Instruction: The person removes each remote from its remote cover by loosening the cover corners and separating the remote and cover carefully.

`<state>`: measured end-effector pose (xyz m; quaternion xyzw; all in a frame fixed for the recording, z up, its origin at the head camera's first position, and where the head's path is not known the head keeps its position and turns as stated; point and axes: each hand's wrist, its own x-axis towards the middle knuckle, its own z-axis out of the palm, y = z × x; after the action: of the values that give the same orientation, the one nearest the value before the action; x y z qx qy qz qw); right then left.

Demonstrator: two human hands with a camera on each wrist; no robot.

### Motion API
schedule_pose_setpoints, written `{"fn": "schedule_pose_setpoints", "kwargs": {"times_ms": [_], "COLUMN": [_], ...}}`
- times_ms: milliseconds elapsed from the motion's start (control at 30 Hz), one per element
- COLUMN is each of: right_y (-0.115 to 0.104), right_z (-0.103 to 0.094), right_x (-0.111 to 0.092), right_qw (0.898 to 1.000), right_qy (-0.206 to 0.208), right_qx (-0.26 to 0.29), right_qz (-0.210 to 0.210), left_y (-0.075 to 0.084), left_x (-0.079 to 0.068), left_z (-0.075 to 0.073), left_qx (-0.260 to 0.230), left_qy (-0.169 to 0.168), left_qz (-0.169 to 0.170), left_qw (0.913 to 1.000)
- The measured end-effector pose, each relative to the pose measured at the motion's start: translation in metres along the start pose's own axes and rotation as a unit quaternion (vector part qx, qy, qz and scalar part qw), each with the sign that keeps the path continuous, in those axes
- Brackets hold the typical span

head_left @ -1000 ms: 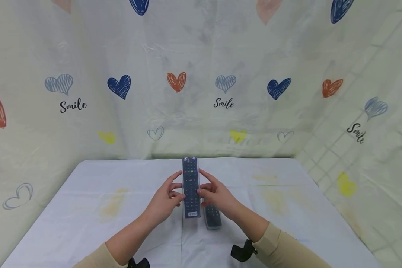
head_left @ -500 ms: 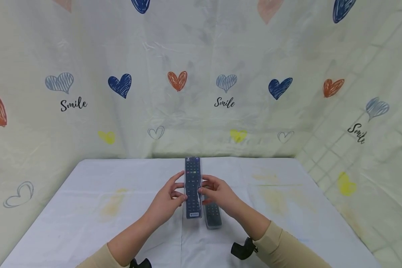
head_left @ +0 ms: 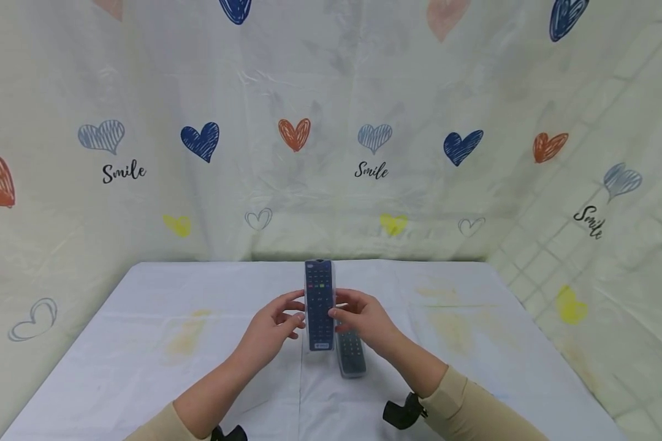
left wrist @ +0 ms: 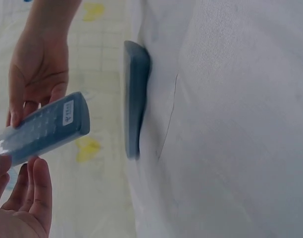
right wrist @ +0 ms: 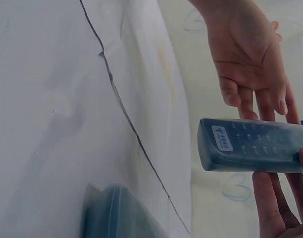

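A dark blue remote control [head_left: 320,315] in a clear cover stands nearly upright above the white table. My right hand [head_left: 366,315] grips its right edge, thumb on the front and fingers behind, as the right wrist view also shows. At the opposite edge my left hand [head_left: 270,327] has loosely bent fingers near or touching the remote. In the right wrist view the left thumb [right wrist: 280,99] lies just off that edge; finger contact behind is hidden. A second covered remote [head_left: 353,358] lies on the table beneath my right hand, its upper part partly hidden.
The table is covered by a creased white cloth [head_left: 198,380] with faint yellow stains. Behind it hangs a pale curtain [head_left: 331,190] printed with hearts and lettering. A black wrist mount [head_left: 403,411] juts out below my right sleeve [head_left: 463,404].
The remote has shifted slightly right and its lower end has risen. My left thumb has come off its front, and my left index finger has lowered. The second remote stays in place.
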<state>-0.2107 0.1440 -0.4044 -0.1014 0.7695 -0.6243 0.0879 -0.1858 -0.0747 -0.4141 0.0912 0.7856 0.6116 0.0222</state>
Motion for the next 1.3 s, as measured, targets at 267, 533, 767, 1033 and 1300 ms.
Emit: {"fn": "schedule_pose_setpoints", "kwargs": {"times_ms": [267,533,767,1033,1300], "right_y": [0.004,0.005,0.013,0.016,0.018], "right_z": [0.004,0.001,-0.002,-0.003,0.001], "right_x": [-0.002,-0.003,-0.010,-0.013,-0.013], "right_qw": [0.999,0.998,0.991,0.983,0.981], "right_qy": [0.022,0.036,0.038,0.014,0.005], "right_qx": [0.027,0.020,-0.055,-0.049,-0.034], "right_qz": [-0.023,-0.051,-0.115,-0.176,-0.190], "left_y": [0.000,-0.001,0.004,0.004,0.007], "left_x": [0.003,-0.001,-0.007,-0.015,-0.018], "left_z": [0.003,-0.001,-0.005,0.000,0.002], "left_qx": [-0.006,-0.036,-0.067,-0.004,0.064], "left_qy": [0.011,0.017,-0.022,-0.025,0.053], "left_qz": [0.003,-0.007,-0.038,0.020,0.092], "left_qw": [0.9999,0.9992,0.9968,0.9995,0.9923]}}
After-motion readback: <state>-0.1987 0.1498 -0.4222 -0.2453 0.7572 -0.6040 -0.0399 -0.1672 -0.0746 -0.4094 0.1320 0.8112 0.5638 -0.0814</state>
